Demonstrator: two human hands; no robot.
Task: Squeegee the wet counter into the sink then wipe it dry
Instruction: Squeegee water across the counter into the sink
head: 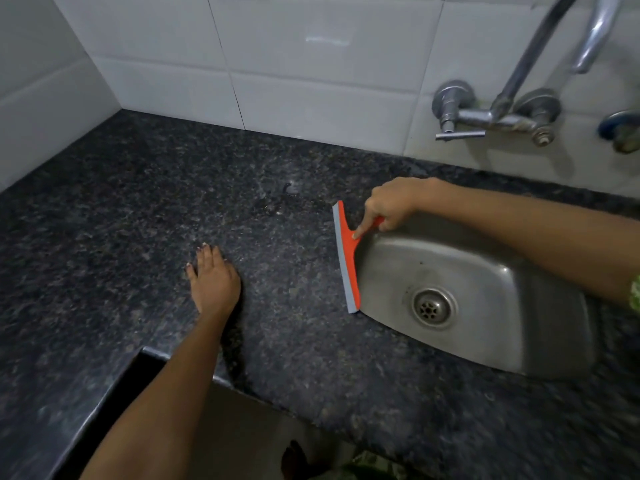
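An orange squeegee (347, 258) with a grey rubber blade stands on the dark speckled counter (138, 209), its blade lying along the left rim of the steel sink (491, 306). My right hand (391, 206) grips its orange handle, with the index finger pressed down on the head. My left hand (213, 277) rests flat on the counter to the left of the squeegee, fingers spread and holding nothing. A small wet patch (277, 199) glistens on the counter behind the blade.
A chrome wall tap (498, 112) with a curved spout hangs over the sink's back. White tiled walls close the counter at the back and left. The counter's front edge (114, 393) has a cut-out corner near my left forearm. The drain (431, 308) sits mid-sink.
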